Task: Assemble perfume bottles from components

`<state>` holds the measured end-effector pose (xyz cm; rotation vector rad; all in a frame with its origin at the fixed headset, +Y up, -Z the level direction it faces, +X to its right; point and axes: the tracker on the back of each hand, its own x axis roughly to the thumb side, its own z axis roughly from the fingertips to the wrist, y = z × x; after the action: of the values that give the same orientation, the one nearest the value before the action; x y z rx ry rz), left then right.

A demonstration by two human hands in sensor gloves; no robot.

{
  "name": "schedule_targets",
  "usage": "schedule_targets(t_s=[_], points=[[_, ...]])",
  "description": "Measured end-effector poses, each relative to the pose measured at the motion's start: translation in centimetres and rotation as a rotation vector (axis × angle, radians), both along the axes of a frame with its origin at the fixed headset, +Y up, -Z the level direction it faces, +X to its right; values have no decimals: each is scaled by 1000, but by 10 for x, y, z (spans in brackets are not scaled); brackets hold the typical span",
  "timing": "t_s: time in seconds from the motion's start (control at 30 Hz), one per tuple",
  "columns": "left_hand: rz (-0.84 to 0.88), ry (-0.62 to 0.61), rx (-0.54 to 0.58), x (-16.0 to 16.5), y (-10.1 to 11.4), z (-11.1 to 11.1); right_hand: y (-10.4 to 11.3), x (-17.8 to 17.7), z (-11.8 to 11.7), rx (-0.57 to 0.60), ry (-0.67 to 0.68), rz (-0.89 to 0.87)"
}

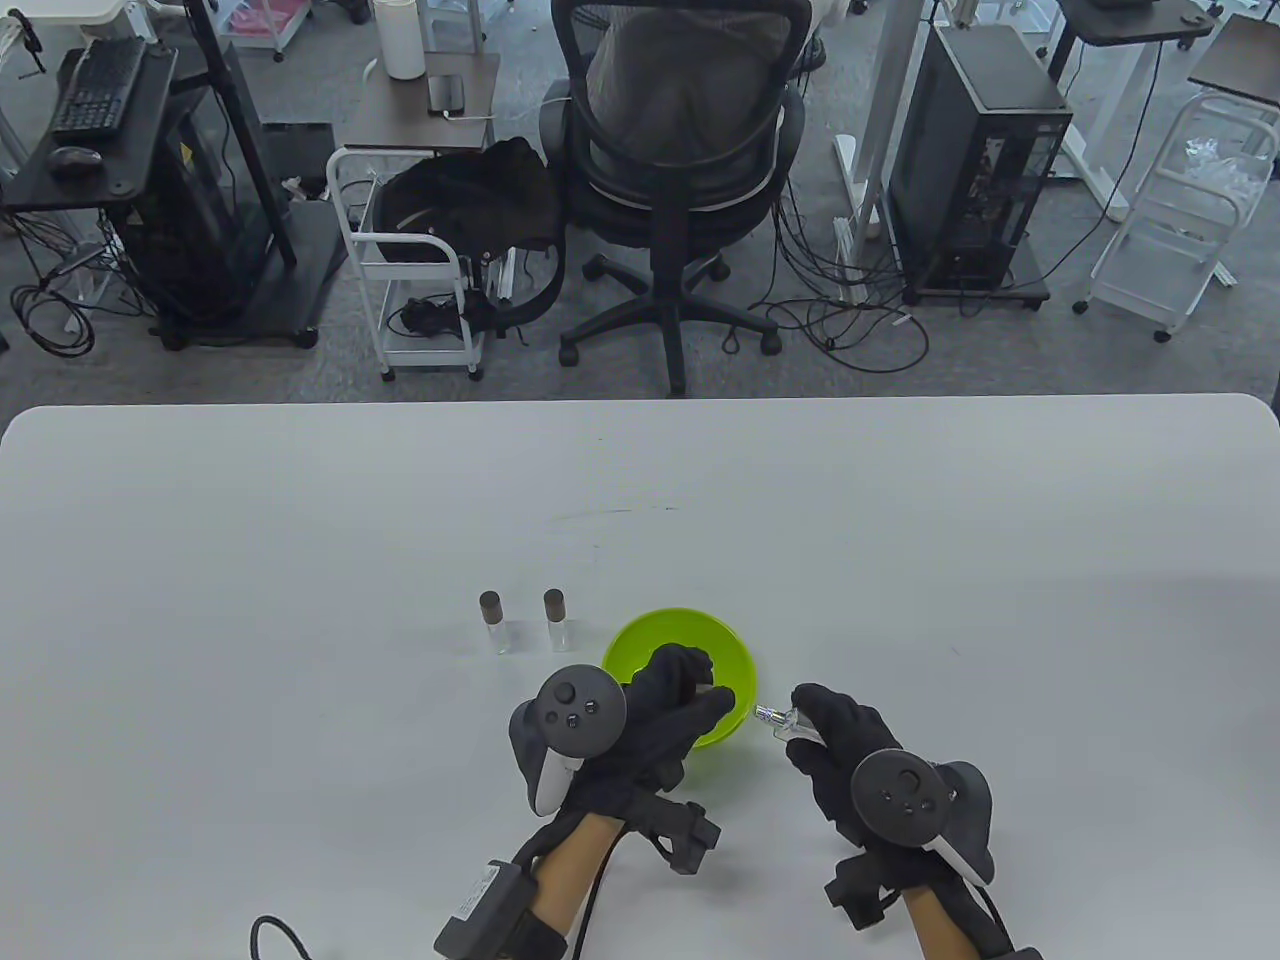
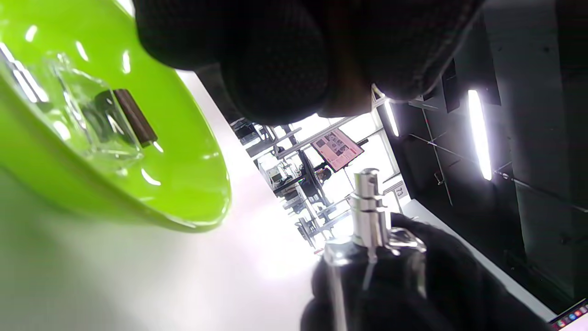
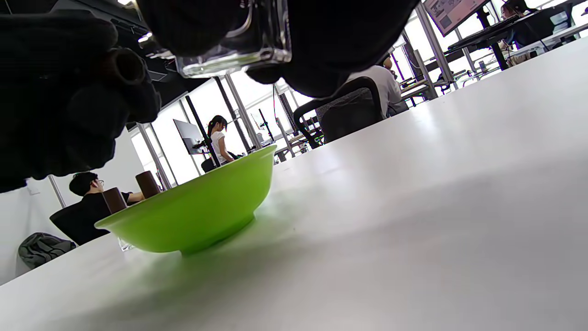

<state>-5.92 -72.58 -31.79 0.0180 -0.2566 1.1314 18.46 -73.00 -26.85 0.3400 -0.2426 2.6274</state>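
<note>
**A:** Where was the bottle (image 1: pixel 790 722) when you paused?

**B:** In your right hand (image 1: pixel 835 745), just right of the green bowl (image 1: pixel 735 668) and lifted off the table (image 1: pixel 300 560). Your fingers were wrapped round the clear glass body, with the silver sprayer (image 1: pixel 768 714) pointing toward the bowl.

**A:** And the left hand (image 1: pixel 670 705)?

**B:** You had it over the bowl, fingers curled on a small dark cap (image 3: pixel 123 65). Another cap (image 2: pixel 133 116) lay in the bowl among clear parts. Two capped bottles (image 1: pixel 525 620) stood left of the bowl.

**A:** How did you expect it to handle?

**B:** I'd judge the glass was light, stiff, slick under a glove and breakable. You were right to hold the body, not the thin sprayer. The cap looked light and rigid; pinching its sides would leave its open end free to go over the sprayer.
</note>
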Motion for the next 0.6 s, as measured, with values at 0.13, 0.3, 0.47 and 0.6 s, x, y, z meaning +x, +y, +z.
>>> schedule_targets(t_s=[0.13, 0.3, 0.47, 0.6], points=[[29, -27, -33, 3, -4, 0, 0, -4, 1, 5, 11, 20], [19, -56, -41, 9, -6, 2, 1, -7, 3, 15, 20, 33], [-13, -109, -22, 18, -7, 4, 1, -11, 4, 22, 34, 40], [-27, -94, -3, 20, -7, 7, 2, -12, 4, 32, 30, 58]])
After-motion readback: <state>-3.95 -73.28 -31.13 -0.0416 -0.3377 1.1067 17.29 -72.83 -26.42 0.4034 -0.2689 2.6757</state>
